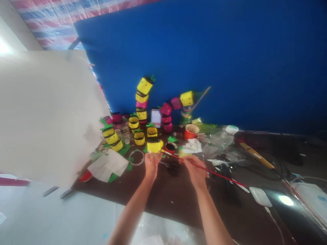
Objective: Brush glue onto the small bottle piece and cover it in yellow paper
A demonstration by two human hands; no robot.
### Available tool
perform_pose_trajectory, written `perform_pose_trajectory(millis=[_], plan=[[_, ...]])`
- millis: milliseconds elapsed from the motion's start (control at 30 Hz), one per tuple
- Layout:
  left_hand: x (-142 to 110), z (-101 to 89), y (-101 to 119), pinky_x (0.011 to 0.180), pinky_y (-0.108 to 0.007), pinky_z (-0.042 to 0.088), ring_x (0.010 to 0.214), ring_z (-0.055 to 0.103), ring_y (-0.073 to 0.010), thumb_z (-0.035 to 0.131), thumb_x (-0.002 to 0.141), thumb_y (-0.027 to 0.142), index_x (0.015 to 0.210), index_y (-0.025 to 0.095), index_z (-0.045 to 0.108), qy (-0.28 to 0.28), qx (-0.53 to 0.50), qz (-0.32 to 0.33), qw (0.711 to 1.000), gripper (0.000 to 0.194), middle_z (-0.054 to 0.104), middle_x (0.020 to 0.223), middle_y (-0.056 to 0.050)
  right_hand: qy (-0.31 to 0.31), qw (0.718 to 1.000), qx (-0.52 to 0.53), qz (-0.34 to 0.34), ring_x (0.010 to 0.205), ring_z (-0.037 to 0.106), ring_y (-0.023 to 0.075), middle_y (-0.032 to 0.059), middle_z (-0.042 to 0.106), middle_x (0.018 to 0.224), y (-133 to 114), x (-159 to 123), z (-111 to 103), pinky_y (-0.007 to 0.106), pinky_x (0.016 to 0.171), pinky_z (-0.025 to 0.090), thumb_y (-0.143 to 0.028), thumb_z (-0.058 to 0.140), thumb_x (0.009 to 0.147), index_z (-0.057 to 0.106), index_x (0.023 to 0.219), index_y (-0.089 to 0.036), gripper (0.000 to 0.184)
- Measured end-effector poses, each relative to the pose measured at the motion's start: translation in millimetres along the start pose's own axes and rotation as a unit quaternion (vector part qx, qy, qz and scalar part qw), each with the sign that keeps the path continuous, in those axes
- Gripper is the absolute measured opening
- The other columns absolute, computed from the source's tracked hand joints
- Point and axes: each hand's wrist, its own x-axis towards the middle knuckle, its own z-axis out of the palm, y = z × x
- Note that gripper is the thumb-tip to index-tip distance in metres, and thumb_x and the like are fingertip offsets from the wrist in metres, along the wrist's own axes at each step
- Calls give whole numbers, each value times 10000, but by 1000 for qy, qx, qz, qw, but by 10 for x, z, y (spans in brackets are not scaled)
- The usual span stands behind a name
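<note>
My left hand (151, 165) is closed round the clear lower part of a small cup (153, 147), which is painted yellow with a dark band at the top. In my right hand (196, 170) is a paintbrush (219, 175) with a long red handle. Its bristle end points left and meets or nearly meets the yellow side of the cup; which of the two I cannot tell. Just behind the brush stands a red paper cup (171, 147) with dark contents. Below the brush lies a pair of dark scissors (173, 168), partly blurred.
Yellow-and-black painted cups (139, 138) stand behind my hands. Stacked yellow and magenta cups (166, 119) lean near the blue board (204, 51). Left are white paper (108, 165) and a clear ring (136, 158). Right are a red tub (191, 131), tissue, a plastic bottle and a yellow-handled tool (257, 156).
</note>
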Motion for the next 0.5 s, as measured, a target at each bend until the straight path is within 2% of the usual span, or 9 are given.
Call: perform_pose_trajectory(millis=[300, 500], plan=[[-23, -31, -25, 912, -432, 506, 879, 666, -175, 821, 500, 556, 824, 196, 458, 1, 10, 15, 1000, 606, 634, 915, -34, -42, 999, -7, 1, 652, 690, 193, 43, 710, 692, -28, -32, 182, 322, 632, 574, -422, 645, 789, 660, 782, -217, 206], [-17, -18, -18, 924, -453, 499, 883, 671, -183, 826, 533, 499, 872, 203, 457, -5, 3, 8, 1000, 581, 629, 884, -23, -11, 1000, -17, -8, 671, 688, 197, 37, 708, 707, -22, -32, 64, 325, 638, 563, -387, 638, 799, 648, 781, -223, 165]])
